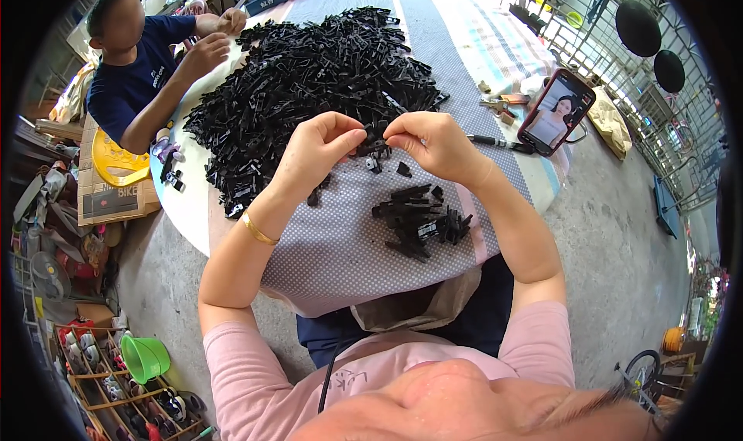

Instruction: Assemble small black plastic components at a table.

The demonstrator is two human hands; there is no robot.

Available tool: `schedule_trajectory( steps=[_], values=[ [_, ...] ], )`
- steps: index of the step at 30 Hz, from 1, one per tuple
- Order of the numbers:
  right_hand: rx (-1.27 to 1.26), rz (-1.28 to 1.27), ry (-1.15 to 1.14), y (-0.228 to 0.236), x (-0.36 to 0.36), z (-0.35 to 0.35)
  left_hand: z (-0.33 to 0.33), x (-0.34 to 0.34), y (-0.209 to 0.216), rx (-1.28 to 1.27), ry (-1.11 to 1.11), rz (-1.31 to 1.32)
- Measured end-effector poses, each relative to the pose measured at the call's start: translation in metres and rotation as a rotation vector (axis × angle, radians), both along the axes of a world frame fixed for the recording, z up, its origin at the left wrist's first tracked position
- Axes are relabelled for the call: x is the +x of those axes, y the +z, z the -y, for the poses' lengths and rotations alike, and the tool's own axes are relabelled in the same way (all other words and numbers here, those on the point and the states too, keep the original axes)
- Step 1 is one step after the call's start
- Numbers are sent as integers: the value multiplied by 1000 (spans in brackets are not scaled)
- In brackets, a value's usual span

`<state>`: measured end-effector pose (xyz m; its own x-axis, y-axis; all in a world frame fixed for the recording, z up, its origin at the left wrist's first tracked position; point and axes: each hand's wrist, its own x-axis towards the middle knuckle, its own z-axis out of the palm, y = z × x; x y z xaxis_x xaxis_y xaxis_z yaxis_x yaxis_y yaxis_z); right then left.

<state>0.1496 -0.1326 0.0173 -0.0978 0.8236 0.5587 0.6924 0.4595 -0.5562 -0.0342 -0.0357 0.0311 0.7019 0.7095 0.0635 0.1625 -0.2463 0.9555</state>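
Over the table's middle, my left hand (329, 143) and my right hand (437, 145) face each other with thumbs and forefingers pinched. Between the fingertips is a small black plastic part (374, 138), partly covered by the fingers. Just beyond my hands spreads a big heap of similar black plastic parts (309, 77). Nearer to me, below my right hand, lies a smaller pile of black parts (424, 220). A loose black piece (404, 169) rests on the cloth below the fingers.
A patterned cloth (325, 263) covers the round table. A phone (553, 116) stands tilted at the right, beside a black pen-like tool (499, 142). Another person (143, 70) sits at the far left, hands by the heap. An open bag (422, 309) lies at my lap.
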Motion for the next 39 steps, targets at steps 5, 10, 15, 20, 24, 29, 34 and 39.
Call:
schedule_trajectory(
  steps=[5, 10, 15, 20, 24, 29, 34, 39],
  values=[
    [34, 11, -6, 3, -1, 2, 1, -1, -2, -103, -38, 36],
    [62, 14, -47, 5, -4, 3, 4, 0, -4, -84, 16, 63],
    [132, 59, -100, 6, -6, 5, 6, 0, -3, -57, 41, 73],
    [148, 55, -135, 5, -5, 5, 7, 1, -2, -53, 11, 39],
    [82, 14, -103, 5, -5, 5, 11, 1, -3, 61, 7, 58],
    [-149, -326, 153, 4, -1, 2, 14, 0, -8, 258, -26, 36],
    [-91, -275, 124, 8, -1, 6, 13, -2, -5, 327, -100, 28],
    [-192, -484, 207, 9, 2, 7, 16, -5, 10, -82, -200, 226]
  ],
)
